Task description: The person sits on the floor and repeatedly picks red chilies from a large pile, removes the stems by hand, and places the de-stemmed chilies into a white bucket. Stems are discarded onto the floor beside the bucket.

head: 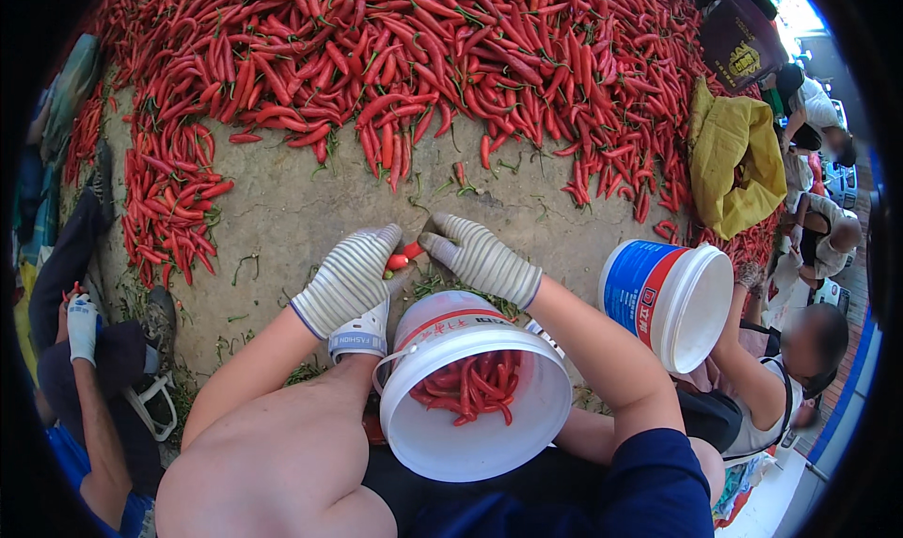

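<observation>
Both of my hands wear striped knit gloves and meet above a white plastic bucket (480, 460). My left hand (350, 270) is closed on a red chili pepper (397, 262), whose end pokes out between the fingers. My right hand (480, 256) pinches red chili (415, 249) at its fingertips, just beside the left; whether it is the same pepper I cannot tell. The bucket stands tilted between my legs, with red chilies (469, 386) lying inside. Beyond my hands spreads a large heap of red chilies with green stems (423, 51).
Loose green stems (247, 266) litter the concrete floor (282, 185). At the right are another white bucket (663, 305), a yellow woven sack (734, 157) and a seated person (762, 390). A gloved co-worker's hand (83, 326) is at the left, near a smaller chili pile (169, 206).
</observation>
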{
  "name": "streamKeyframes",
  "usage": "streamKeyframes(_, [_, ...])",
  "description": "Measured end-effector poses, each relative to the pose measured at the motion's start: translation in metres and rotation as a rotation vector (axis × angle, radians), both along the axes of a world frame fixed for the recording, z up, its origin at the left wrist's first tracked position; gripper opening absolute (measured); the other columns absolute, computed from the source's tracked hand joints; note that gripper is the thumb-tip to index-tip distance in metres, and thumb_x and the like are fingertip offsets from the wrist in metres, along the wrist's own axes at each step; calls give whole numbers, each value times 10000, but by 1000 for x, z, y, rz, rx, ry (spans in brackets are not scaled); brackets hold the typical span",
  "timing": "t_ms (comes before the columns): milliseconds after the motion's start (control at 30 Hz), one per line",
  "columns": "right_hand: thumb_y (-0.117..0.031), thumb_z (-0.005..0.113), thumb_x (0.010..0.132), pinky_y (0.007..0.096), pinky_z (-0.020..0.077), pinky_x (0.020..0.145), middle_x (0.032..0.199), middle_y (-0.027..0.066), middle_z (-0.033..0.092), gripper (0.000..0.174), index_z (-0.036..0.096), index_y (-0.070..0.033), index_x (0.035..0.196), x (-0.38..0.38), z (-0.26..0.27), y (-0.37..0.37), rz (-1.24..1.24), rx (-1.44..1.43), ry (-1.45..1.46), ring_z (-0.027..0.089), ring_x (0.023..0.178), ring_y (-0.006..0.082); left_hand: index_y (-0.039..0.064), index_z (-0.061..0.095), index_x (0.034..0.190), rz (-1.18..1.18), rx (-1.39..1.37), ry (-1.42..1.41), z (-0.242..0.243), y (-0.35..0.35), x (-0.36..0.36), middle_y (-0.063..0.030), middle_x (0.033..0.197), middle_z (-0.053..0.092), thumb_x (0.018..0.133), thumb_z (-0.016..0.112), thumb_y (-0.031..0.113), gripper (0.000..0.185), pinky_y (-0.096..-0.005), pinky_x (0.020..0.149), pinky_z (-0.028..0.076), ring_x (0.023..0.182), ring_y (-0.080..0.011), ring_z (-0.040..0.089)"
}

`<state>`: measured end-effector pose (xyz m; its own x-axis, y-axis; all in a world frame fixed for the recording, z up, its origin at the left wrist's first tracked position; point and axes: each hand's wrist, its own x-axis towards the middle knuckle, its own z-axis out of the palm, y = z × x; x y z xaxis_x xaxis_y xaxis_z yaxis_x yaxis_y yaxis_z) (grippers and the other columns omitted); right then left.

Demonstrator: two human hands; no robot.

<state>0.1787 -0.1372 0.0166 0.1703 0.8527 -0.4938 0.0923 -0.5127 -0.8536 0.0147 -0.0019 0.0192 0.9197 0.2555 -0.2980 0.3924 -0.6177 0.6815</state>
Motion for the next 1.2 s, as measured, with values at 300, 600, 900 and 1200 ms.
streamKeyframes(300, [-223, 586, 899, 344, 499, 831, 969, 159, 663, 359, 576, 18, 1165, 14, -10, 4, 243, 61, 57, 635, 922, 249, 19, 539, 1135, 457, -747, -178, -31, -8, -18, -59, 900, 637, 871, 674, 129, 317, -288, 691, 536, 767, -145, 644])
streamKeyframes(600, [-203, 603, 866, 442, 513, 798, 966, 210, 638, 208, 635, -46, 998, 171, -62, 73, -296, 169, -1193, 637, 915, 356, 28, 569, 1069, 530, -648, -66, -40, -1, -28, -44, 890, 610, 835, 695, 129, 285, -272, 715, 518, 786, -114, 602])
streamKeyframes(900, [-266, 592, 886, 445, 505, 730, 926, 138, 651, 211, 592, -97, 1012, 170, -53, 83, -165, -32, -1430, 641, 870, 320, 41, 571, 1031, 413, -369, -99, -40, 4, -35, -83, 905, 633, 825, 671, 92, 235, -310, 798, 521, 873, -157, 631])
streamKeyframes(1200, [-237, 556, 905, 389, 512, 725, 891, 247, 641, 268, 578, 3, 1021, 12, 12, 24, 133, -25, -62, 634, 796, 369, 7, 528, 1077, 1, 58, -141, 6, 15, 13, -212, 1152, 606, 791, 703, 121, 354, -411, 863, 530, 955, -395, 618])
